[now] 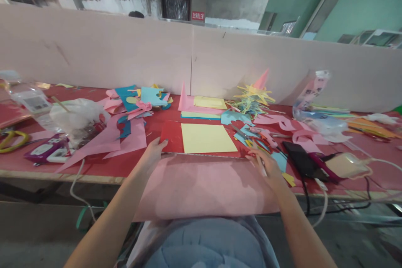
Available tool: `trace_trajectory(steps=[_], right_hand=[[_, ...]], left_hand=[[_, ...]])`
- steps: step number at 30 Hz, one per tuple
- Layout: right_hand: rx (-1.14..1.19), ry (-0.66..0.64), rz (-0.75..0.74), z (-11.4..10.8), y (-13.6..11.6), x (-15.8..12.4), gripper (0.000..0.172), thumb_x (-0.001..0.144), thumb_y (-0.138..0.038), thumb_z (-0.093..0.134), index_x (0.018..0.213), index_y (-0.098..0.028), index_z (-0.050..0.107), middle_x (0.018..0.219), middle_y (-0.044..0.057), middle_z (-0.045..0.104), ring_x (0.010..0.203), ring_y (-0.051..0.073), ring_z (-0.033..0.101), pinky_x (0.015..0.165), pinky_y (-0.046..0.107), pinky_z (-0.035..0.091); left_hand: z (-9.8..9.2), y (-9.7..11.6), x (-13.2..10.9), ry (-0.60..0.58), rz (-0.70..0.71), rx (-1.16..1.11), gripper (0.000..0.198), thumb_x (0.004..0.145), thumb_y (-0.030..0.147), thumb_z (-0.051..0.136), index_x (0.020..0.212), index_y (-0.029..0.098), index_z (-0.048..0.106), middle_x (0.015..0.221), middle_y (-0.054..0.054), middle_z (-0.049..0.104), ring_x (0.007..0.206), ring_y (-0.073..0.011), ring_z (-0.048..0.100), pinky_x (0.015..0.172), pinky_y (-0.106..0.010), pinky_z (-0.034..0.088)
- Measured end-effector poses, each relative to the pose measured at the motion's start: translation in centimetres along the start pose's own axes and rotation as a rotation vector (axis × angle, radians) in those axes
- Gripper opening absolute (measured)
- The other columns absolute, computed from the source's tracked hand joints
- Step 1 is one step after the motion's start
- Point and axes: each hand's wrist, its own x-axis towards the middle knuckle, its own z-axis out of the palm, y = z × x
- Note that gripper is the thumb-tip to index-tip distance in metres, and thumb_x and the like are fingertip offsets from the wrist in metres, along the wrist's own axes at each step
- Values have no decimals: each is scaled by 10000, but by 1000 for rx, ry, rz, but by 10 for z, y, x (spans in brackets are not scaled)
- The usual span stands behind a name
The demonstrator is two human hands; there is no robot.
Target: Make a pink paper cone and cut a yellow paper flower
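Observation:
A pale yellow sheet of paper (209, 138) lies flat on a red sheet (171, 136) at the table's front edge. My left hand (153, 153) grips the red sheet's left edge, thumb on top. Close to its right front corner is my right hand (264, 161), closed around a slim, pale, pen-like stick (261, 165); whether it also touches the sheet is hard to tell. A large pink sheet (207, 188) hangs from the front edge down over my lap. Scissors (241, 132) lie open among blue scraps just beyond my right hand.
Paper cuttings (132, 134) cover the left side, near a plastic bag (77, 115) and bottle (27, 94). A fringed paper piece with a pink cone (260, 81) stands behind. At right are a black phone (303, 161), a cabled charger (347, 163) and plastic packaging (314, 92).

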Motion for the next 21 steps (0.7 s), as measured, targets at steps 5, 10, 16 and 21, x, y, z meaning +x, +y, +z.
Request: trace_trajectory(steps=[5,10,16,21], right_hand=[[-83,15,21,5,18,3,225,810,-163,420,978,-184,568,1021,109,624,966,230,572,844,394,443],[-154,3,40,8,28,9,406,725,-49,362,1063,-149,563,996,123,624,927,230,576,794,365,450],[-229,6,69,5,35,14,403,729,-64,365,1068,-165,560,912,92,636,823,202,587,712,314,452],[-261,35,118,8,46,15,354,746,-89,361,1035,-166,550,915,86,632,804,192,580,695,302,447]], left_hand=[[-4,-6,3,0,-23,16,191,767,161,542,946,124,596,955,-90,673,698,-175,664,609,-310,575],[-5,-12,3,1,-74,5,197,779,172,546,967,132,585,960,-100,671,661,-172,668,598,-304,571],[-7,-21,4,24,-119,21,240,778,213,573,1012,161,585,997,-102,664,588,-165,666,568,-298,568],[-6,-21,5,22,-116,6,211,784,185,550,991,160,587,960,-88,673,628,-166,671,582,-286,571]])
